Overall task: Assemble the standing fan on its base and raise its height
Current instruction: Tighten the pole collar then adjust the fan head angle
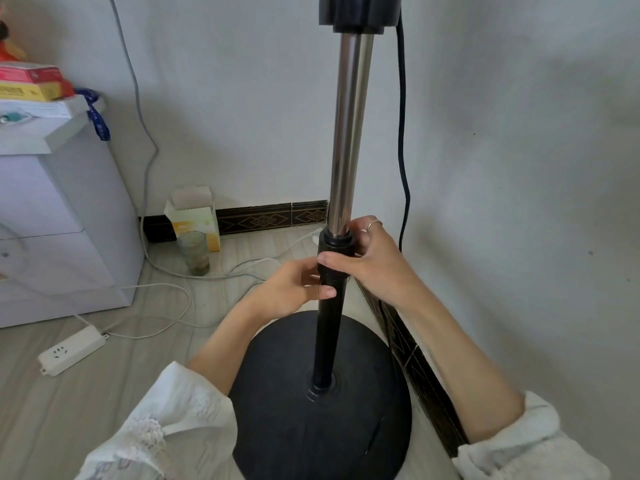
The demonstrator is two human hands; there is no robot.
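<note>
The fan's round black base [277, 427] stands on the floor with the black lower pole [325, 341] upright in its centre. A shiny steel inner tube [349, 133] rises from the black locking collar [335, 244] up to the black fan neck [360, 12] at the top edge. My right hand [374, 261] wraps the collar from the right, thumb across its front. My left hand [294, 289] grips the black pole just under the collar. The fan head is out of view.
The fan's black cord [403, 150] hangs down the wall on the right. A white power strip [72, 349] and white cables lie on the floor at left. A white cabinet [52, 230], a glass jar [194, 252] and a small carton [194, 216] stand nearby.
</note>
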